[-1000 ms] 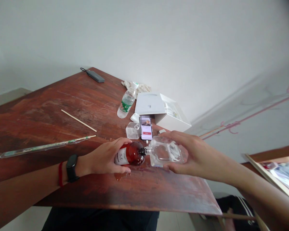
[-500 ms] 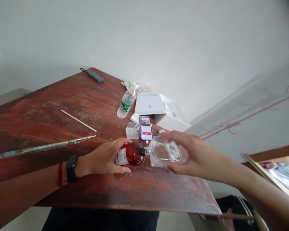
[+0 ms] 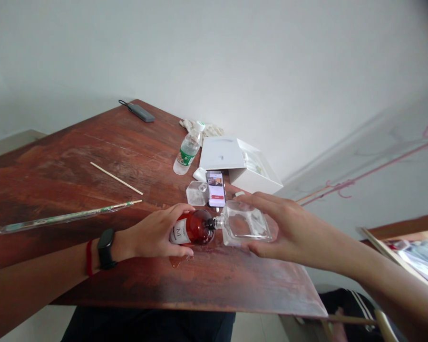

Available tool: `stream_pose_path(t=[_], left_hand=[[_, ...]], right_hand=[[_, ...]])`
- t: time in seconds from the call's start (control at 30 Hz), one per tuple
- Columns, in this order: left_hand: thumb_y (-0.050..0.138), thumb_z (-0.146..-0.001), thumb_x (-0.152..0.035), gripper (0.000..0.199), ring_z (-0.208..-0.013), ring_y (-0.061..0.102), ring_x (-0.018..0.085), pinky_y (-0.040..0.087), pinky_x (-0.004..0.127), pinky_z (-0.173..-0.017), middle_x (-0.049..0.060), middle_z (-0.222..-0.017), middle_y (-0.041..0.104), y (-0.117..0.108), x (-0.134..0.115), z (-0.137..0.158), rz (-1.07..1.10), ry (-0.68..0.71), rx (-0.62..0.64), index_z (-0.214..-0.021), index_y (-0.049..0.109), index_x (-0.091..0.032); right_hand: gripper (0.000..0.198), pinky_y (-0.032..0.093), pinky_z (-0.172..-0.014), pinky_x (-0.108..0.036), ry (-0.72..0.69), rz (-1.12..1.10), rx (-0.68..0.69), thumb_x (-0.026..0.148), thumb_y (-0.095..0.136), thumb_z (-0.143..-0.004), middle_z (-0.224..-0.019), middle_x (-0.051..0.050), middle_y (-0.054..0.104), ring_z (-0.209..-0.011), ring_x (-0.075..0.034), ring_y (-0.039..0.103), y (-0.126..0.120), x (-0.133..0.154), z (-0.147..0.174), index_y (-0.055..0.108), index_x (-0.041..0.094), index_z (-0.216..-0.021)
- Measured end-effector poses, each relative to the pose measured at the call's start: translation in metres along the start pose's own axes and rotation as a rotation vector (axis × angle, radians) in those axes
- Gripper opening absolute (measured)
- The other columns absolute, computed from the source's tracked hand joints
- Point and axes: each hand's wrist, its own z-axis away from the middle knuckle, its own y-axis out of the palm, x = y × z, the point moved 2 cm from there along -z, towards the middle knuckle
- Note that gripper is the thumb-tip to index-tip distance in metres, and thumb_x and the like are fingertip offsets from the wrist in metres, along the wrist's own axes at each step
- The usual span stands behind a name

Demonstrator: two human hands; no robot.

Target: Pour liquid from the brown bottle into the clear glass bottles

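My left hand (image 3: 160,231) is wrapped round a reddish-amber bottle (image 3: 199,227) with a white label marked M, tipped with its black neck to the right. In my right hand (image 3: 276,225) lies a clear square bottle (image 3: 245,222), its neck facing left. The two necks meet mouth to mouth; how far one sits in the other I cannot tell. Under the amber bottle, a small wet puddle (image 3: 176,261) shows on the table. Just beyond the necks, a clear octagonal piece (image 3: 197,194) lies beside a phone (image 3: 216,189) with its screen lit.
On the wooden table (image 3: 74,180) stand a water bottle (image 3: 187,149) and a white box (image 3: 221,154), with cloth gloves (image 3: 212,129) behind. A thin stick (image 3: 116,178), a wrapped stick (image 3: 69,217) and a grey hub (image 3: 139,112) lie to the left. The table's front edge is close to me.
Both hands and both bottles have stayed nearly still. The clear bottle appears slightly shifted or turned, and the picture on the phone's screen differs.
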Motion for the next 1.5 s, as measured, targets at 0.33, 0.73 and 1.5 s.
stream_pose_path(t=[0.33,0.73,1.5], left_hand=[[0.095,-0.071,-0.036,0.078,-0.12,0.073,0.038,0.06,0.049,-0.101,0.011,-0.135,0.072,0.002,0.002,0.0,-0.008,-0.013,-0.002,-0.138,0.058,-0.023],[0.096,-0.071,-0.037,0.078,-0.118,0.073,0.037,0.058,0.05,-0.103,0.011,-0.133,0.072,0.002,0.003,0.0,-0.017,0.001,-0.015,-0.137,0.056,-0.022],[0.097,-0.074,-0.039,0.079,-0.125,0.07,0.039,0.057,0.05,-0.103,0.014,-0.141,0.068,0.002,0.002,0.0,-0.04,-0.008,0.019,-0.138,0.055,-0.021]], right_hand=[[0.071,0.063,-0.108,-0.047,-0.002,0.049,0.012,0.029,0.078,-0.082,-0.149,-0.007,0.071,-0.121,-0.032,0.077,-0.002,0.004,-0.001,0.062,0.029,-0.151],[0.073,0.062,-0.109,-0.049,-0.014,0.091,0.009,0.031,0.079,-0.083,-0.147,-0.01,0.073,-0.117,-0.033,0.079,-0.002,0.007,-0.001,0.06,0.026,-0.153],[0.067,0.068,-0.095,-0.048,-0.042,0.185,0.039,0.028,0.072,-0.089,-0.148,-0.016,0.07,-0.111,-0.032,0.08,-0.007,0.015,-0.002,0.058,0.018,-0.155]])
